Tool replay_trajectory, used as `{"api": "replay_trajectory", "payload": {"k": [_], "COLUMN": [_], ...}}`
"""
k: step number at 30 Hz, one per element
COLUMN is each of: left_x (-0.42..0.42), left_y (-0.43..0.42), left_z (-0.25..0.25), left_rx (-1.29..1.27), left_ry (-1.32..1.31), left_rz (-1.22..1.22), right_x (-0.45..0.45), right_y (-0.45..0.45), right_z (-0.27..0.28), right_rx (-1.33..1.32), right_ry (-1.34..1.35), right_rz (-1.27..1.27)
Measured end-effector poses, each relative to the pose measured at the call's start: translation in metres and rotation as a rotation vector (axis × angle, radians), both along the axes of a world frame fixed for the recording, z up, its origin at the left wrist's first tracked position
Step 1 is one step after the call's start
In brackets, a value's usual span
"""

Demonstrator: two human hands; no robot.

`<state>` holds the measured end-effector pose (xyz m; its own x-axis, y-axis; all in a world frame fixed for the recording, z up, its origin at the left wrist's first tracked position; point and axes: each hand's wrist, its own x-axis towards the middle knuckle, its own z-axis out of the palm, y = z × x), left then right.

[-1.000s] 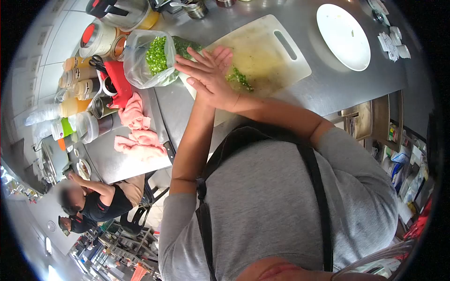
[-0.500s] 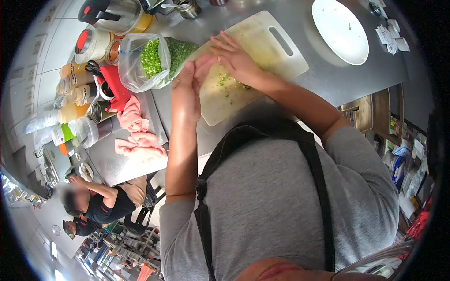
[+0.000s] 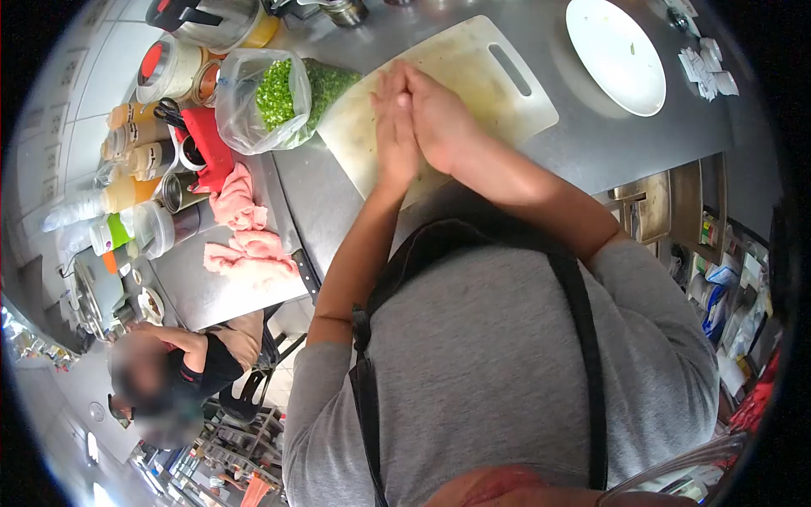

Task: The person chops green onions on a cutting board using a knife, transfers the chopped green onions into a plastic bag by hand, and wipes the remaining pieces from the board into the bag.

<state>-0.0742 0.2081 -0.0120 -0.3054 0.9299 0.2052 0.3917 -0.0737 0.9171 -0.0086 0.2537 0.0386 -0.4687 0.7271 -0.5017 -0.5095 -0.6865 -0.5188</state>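
Note:
Palm against palm, my left hand (image 3: 395, 131) and my right hand (image 3: 439, 118) meet over the white cutting board (image 3: 515, 114). The fingers of both hands are stretched out, and nothing shows between the palms; their inner faces are hidden. Part of the board lies beneath my hands and forearms. Left of the board stands a clear plastic bag (image 3: 241, 118) with chopped greens (image 3: 274, 97) at its mouth and more inside.
A white oval plate (image 3: 615, 55) with a green scrap lies right. Pink cloths (image 3: 249, 253), a knife (image 3: 306, 272), a red holder (image 3: 209, 148) and several bottles (image 3: 139, 135) are left. Another person (image 3: 198, 355) is beyond the table at lower left.
My hands were crossed with fingers spread, then side by side; now they are pressed together over the board. The green bits seen earlier on the board are no longer visible.

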Motion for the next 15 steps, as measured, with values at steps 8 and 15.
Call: {"api": "replay_trajectory", "payload": {"k": [8, 15], "left_x": [-0.030, -0.029], "left_y": [-0.004, -0.024], "left_z": [0.027, 0.114], "left_rx": [0.075, -0.156], "left_ry": [-1.310, -1.128], "left_rz": [-0.463, -0.091], "right_x": [0.002, 0.020], "right_y": [-0.014, 0.016], "right_z": [-0.019, -0.071], "right_rx": [1.574, 1.616], "right_ry": [-0.418, -0.903], "right_rz": [0.220, 0.237]}}
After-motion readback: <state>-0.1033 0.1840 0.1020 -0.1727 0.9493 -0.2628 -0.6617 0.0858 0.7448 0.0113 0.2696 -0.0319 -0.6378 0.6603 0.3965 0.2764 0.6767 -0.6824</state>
